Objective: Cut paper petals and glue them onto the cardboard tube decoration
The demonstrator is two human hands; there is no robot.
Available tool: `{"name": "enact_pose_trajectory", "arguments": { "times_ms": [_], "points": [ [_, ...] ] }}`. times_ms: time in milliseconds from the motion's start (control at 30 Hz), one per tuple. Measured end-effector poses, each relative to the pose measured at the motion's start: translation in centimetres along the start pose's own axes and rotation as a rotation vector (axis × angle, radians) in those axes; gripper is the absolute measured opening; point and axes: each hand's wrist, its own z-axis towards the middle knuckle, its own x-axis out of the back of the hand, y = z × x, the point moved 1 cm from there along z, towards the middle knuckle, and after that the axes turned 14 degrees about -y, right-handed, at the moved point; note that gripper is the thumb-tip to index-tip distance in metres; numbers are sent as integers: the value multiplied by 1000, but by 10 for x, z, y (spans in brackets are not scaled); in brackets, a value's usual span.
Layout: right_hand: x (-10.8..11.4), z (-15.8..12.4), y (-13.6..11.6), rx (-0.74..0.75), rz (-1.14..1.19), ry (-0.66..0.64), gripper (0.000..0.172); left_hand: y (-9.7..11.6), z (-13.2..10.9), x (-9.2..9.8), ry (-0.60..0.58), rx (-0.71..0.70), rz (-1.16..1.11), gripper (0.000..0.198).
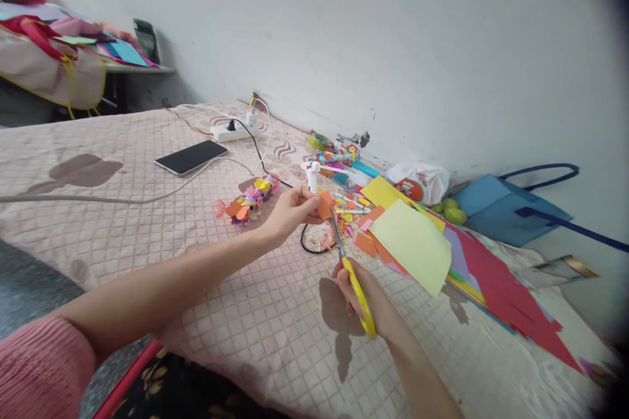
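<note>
- Head view: the right hand [383, 314] is low in the middle, over the quilt [147, 222], its fingers closed through the yellow handles of the scissors [358, 294].
- The scissors' long axis runs from the handles, near the person, up and slightly left. The blades point away from the person and reach the orange scrap [325, 205]. They look close together, though how far they gape is too small to tell.
- The left hand [292, 213] comes in from the left and pinches the orange scrap between thumb and fingers, holding it up just above the blade tips.
- Just right of the blades lies a pale green sheet [413, 242], on top of a yellow sheet [381, 191] and a red sheet [501, 288]. Orange offcuts lie beside them.
- A black loop [314, 247] lies on the quilt under the scrap, near the blades.
- Left of the left hand is a heap of paper flowers [250, 200]. Behind it stands a white bottle [312, 177].
- Farther left, well apart, are a phone [190, 157] and a power strip [230, 133] with cables.
- By the wall on the right are a white bag [417, 180], green fruit [452, 211] and a blue bag [496, 206].
</note>
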Motion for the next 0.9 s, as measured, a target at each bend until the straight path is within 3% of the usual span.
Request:
{"name": "enact_pose_trajectory", "arguments": {
  "times_ms": [167,433,700,900],
  "points": [
    [-1,1,2,-28,6,1,56,-1,0,0,6,5,4,22],
    [0,1,2,-31,2,8,45,-1,0,0,13,13,15,22],
    [-3,7,25,-51,34,39,34,1,0,0,20,8,9,21],
    [-2,4,18,-50,83,-14,43,2,0,0,-10,-1,-5,21]
  ]
}}
